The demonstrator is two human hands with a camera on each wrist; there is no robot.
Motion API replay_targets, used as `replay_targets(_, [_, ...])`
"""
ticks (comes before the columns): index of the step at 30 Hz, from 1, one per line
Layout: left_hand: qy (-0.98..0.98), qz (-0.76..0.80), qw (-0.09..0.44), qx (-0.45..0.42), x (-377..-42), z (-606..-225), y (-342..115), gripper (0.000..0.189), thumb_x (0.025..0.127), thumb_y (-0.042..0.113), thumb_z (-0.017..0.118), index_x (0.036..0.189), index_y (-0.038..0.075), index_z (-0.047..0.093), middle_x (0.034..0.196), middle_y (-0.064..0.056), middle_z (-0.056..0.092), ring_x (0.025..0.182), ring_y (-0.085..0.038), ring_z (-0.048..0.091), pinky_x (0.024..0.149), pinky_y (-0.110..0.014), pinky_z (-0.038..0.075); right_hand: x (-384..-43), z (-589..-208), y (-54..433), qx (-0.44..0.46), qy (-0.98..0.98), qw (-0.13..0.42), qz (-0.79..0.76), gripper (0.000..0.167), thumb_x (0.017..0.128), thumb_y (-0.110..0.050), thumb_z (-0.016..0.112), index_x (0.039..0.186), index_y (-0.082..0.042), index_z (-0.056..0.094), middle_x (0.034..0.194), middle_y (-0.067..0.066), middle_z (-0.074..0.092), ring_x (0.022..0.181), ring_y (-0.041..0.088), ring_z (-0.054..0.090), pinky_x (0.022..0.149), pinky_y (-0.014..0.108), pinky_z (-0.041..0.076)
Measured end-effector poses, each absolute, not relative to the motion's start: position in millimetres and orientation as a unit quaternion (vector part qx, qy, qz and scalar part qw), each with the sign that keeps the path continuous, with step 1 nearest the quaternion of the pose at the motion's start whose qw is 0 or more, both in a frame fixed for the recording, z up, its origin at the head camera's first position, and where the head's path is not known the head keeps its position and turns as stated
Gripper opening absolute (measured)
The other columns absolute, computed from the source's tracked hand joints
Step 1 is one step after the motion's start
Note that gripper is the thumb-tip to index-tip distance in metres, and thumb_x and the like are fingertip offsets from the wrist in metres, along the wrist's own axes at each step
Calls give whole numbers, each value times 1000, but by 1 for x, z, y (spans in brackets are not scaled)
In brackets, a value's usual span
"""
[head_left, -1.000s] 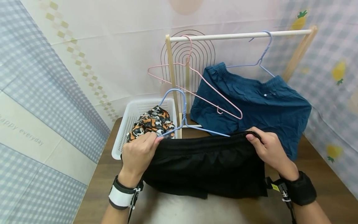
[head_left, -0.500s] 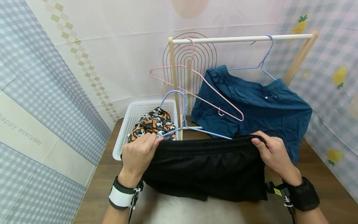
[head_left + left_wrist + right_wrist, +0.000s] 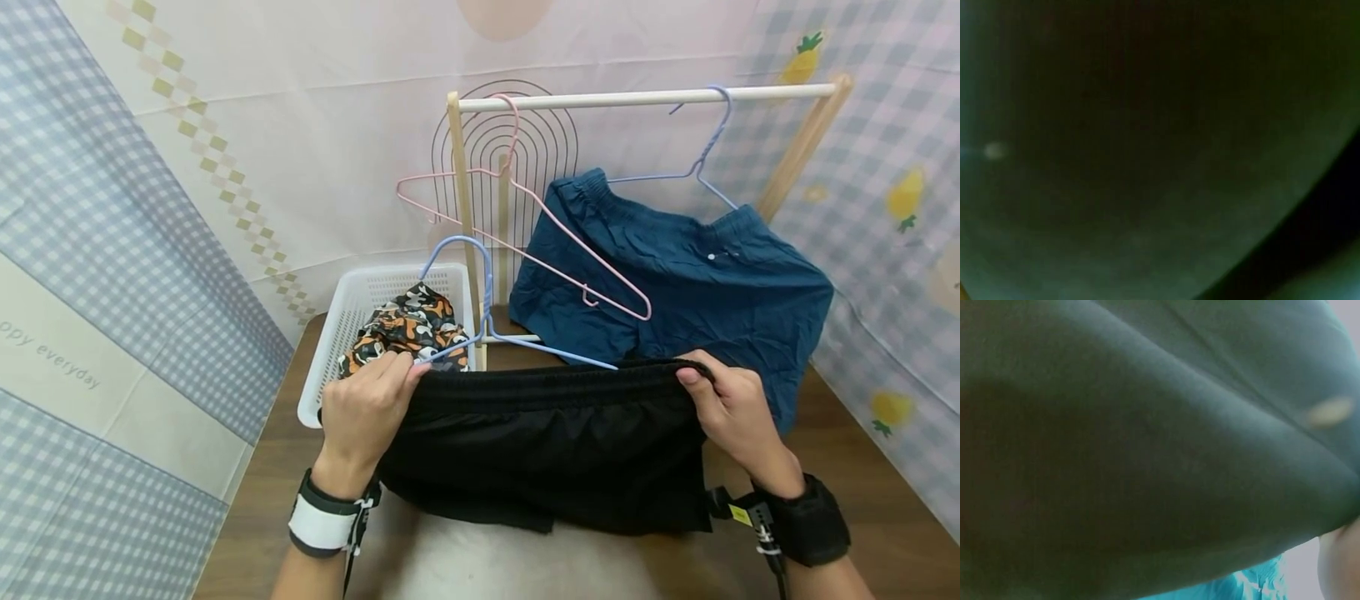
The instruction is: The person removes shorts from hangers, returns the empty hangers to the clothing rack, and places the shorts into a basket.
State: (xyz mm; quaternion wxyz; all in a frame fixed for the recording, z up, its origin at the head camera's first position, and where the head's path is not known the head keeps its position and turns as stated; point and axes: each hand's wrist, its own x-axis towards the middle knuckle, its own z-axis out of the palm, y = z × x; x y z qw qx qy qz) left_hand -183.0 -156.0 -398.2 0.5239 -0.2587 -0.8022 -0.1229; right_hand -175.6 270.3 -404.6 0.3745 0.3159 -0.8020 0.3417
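Observation:
Black shorts (image 3: pixel 540 450) hang stretched between both hands, waistband up, in the head view. My left hand (image 3: pixel 367 408) grips the waistband's left end, its thumb against the lower left arm of a blue hanger (image 3: pixel 487 292). At the other end of the waistband, my right hand (image 3: pixel 735 408) pinches the fabric with the thumb on the near side. The hanger's hook and shoulders rise above the waistband; its lower part is hidden by the shorts. Dark cloth of the shorts (image 3: pixel 1116 456) fills most of the right wrist view, and the left wrist view is dark and blurred.
Behind stands a wooden rack with a white rail (image 3: pixel 600 100). A bare pink hanger (image 3: pixel 573 233) and dark blue shorts (image 3: pixel 675 267) on another blue hanger hang from it. Left of the rack is a white basket (image 3: pixel 330 350) holding camouflage-patterned cloth (image 3: pixel 412 325). A brown table (image 3: pixel 262 500) lies beneath.
My right hand has moved slightly outward to the right, drawing the waistband a little wider. The left hand keeps its grip, and the blue hanger has shifted slightly left.

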Motion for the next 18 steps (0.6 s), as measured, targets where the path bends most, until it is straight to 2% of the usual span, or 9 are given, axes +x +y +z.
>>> replay_targets(4, [-803,-124,521,-262,-183,-399,-157,55,115,45,36,71,13,40,59,3,32,45,-8,17,39,-24,10,-174,-404,270,306,-804,382,337,49,112,-40,49,95,0,73,64,-9,48,57,-3,43,60,15,38])
replay_targets(11, [-804,-123,515,-269,-184,-402,-160,54,115,44,36,72,12,43,59,2,34,44,-10,21,37,-25,14,-170,-407,272,295,-804,391,337,51,112,-40,49,93,1,72,74,4,65,63,-3,51,67,11,44])
replay_targets(18, [-804,-122,517,-269,-187,-403,-162,55,116,43,35,72,12,42,59,2,34,44,-9,21,37,-25,15,-170,-409,275,296,-805,390,334,47,112,-37,50,92,0,71,65,-9,45,55,-3,39,55,14,34])
